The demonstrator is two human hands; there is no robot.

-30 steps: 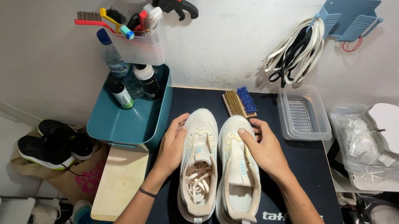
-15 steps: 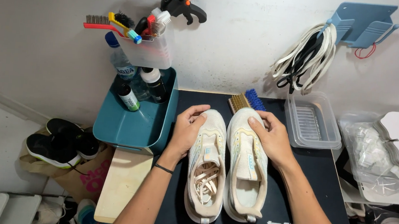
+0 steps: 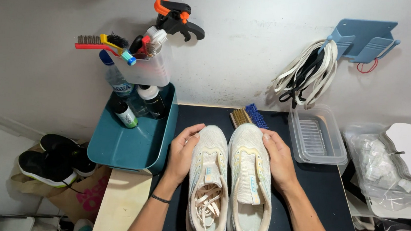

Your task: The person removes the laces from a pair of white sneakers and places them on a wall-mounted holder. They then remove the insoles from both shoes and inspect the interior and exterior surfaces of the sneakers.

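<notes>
Centrally, a pair of cream mesh sneakers is set side by side, toes toward the wall, on a dark rubber work mat (image 3: 317,188). The left sneaker (image 3: 209,179), laces loose, is cupped along its outer side by the left hand (image 3: 182,153); the right sneaker (image 3: 249,177) is likewise flanked by the right hand (image 3: 280,160). Both hands are laid open, pressed against the shoes. At the mat's far edge, a wooden brush with blue bristles (image 3: 247,117); off its left edge, a teal plastic bin (image 3: 125,146).
</notes>
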